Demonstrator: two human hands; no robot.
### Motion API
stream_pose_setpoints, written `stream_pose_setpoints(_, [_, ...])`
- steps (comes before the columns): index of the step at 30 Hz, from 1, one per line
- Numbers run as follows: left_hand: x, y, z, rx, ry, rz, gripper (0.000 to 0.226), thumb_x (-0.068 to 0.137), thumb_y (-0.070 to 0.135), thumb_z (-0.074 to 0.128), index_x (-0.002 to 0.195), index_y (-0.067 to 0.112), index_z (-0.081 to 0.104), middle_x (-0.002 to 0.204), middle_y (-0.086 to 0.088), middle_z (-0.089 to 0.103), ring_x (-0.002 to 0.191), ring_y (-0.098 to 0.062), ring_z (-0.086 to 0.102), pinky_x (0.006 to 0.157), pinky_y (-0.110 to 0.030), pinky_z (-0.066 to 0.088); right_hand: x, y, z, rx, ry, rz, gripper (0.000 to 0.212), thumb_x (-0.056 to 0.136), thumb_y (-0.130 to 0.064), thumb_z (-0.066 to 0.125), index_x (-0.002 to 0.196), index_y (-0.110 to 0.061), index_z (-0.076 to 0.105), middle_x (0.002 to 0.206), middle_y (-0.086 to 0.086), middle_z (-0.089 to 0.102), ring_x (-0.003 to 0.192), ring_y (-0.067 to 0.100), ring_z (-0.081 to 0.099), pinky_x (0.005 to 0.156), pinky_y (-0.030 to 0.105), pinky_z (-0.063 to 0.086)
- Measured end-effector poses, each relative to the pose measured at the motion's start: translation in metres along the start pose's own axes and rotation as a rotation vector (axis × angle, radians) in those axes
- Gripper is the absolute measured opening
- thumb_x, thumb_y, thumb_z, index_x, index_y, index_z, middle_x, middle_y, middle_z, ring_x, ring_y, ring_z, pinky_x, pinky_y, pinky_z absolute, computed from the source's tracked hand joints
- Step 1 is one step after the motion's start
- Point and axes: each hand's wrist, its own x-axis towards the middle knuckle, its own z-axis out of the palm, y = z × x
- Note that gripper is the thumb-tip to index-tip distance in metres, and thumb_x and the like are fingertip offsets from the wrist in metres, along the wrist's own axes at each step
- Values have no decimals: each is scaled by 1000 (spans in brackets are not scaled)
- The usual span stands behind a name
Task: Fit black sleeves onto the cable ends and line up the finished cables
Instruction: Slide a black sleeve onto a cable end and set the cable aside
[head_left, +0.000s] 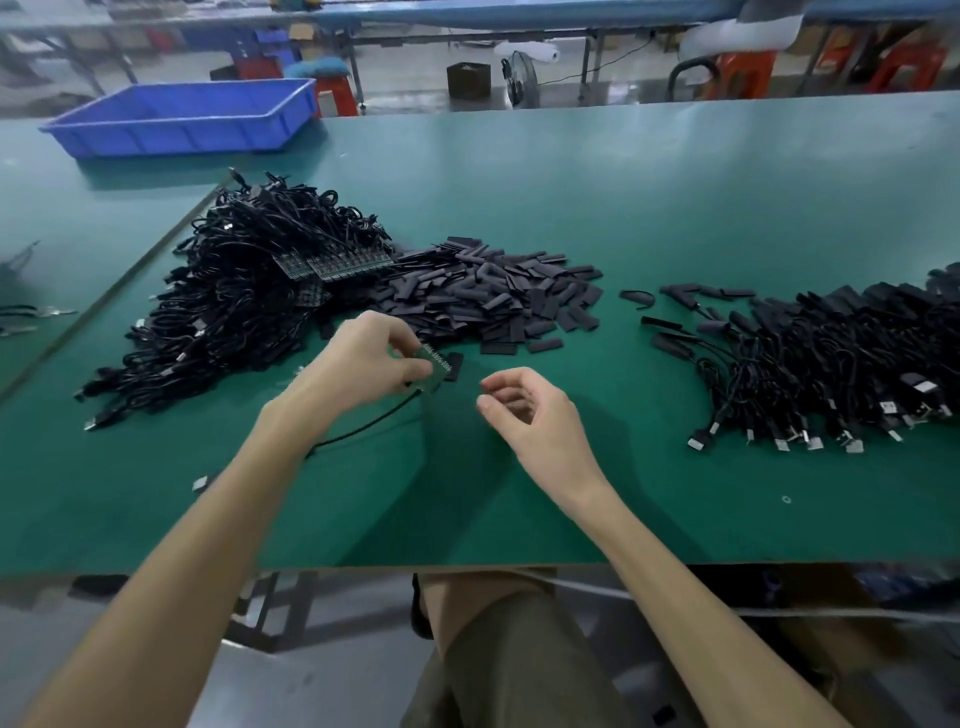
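A cable's board end (436, 364) is pinched, half hidden, by the left hand (363, 358); the right hand (527, 415) is held loosely curled, fingers apart.

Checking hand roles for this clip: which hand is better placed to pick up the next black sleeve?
Likely the right hand: it holds nothing and hovers near the sleeve pile, while the left hand pinches the cable's board end.

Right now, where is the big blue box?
In the head view, the blue box sits at the far left of the green table, beyond the tangled pile of black cables.
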Motion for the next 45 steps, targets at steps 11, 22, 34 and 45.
stream_pose_setpoints(11, [-13, 27, 20, -328, -240, 103, 13, 90, 11, 75, 101, 5, 71, 84, -11, 77, 67, -19, 71, 71, -34, 64, 1, 1, -4, 113, 16, 37, 3, 96, -17, 71, 93, -17, 70, 84, -2, 78, 75, 7, 72, 66, 19, 49])
stream_pose_setpoints(22, [-16, 35, 25, -141, -162, 178, 7, 85, 13, 76, 80, 18, 77, 70, -1, 75, 63, -21, 73, 71, -42, 64, 1, 2, -6, 105, 39, 52, 17, 94, -23, 74, 87, -10, 65, 80, 6, 76, 66, 14, 68, 62, 30, 53])
stream_pose_setpoints(34, [-23, 35, 32, 54, 91, 158, 3, 85, 21, 75, 83, 23, 73, 72, 8, 69, 73, -18, 67, 72, -39, 57, 0, 2, -5, 68, 65, 47, 18, 90, -22, 71, 78, -14, 61, 73, 3, 73, 67, 21, 69, 67, 41, 55])
stream_pose_setpoints(45, [-5, -30, 19, 394, 309, 129, 29, 93, 20, 72, 120, 11, 68, 109, -10, 67, 104, -32, 58, 92, -45, 47, 2, -2, -8, 386, 35, 39, 6, 106, -11, 47, 103, -7, 50, 97, 6, 80, 90, 23, 77, 68, 26, 58])
